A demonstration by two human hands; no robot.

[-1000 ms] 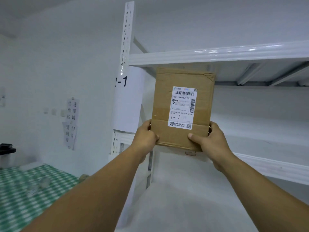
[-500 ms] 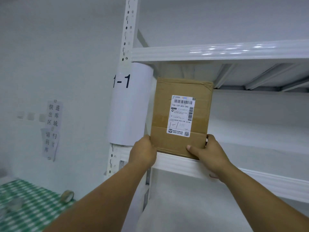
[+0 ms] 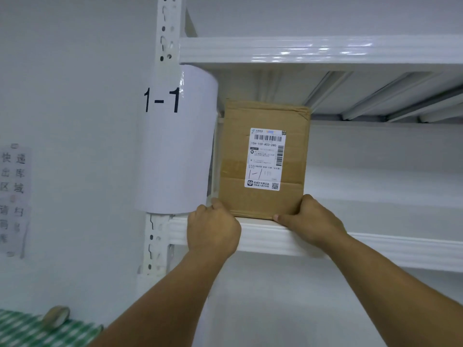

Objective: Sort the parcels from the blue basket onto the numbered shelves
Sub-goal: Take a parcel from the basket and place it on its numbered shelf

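Holding a flat cardboard parcel (image 3: 264, 160) with both grips, upright, its bottom edge on the front rim of the white metal shelf (image 3: 375, 249), at the left end, just beside the post (image 3: 166, 28). Brown matte board, rectangular, with the top corners a little crushed and wrinkled; a band of brownish tape across the middle. On the front face, a white printed label (image 3: 266, 146) with barcodes, the code 15H-159-A03-280 and a handwritten "1-1".

Left grip (image 3: 213, 229): curled at the lower left corner of the parcel, back of the hand toward the camera, fingertips hidden. Right grip (image 3: 310, 221): pinching the lower right corner, thumb flat along the bottom front edge, the other fingers round the side and out of sight. Both forearms bare, reaching up from below.

Wrapped round the perforated white post, a smooth curved paper sheet (image 3: 175, 146) marked "1-1" in black, with a strip of glossy tape near its top. Above, the shiny white beam (image 3: 300, 48) of the upper shelf, ribbed underneath. On the wall at the left, a paper notice (image 3: 13, 196) with Chinese characters. In the low left corner, a tape roll (image 3: 56, 315) on a surface with a green-and-white checked cloth (image 3: 25, 331).
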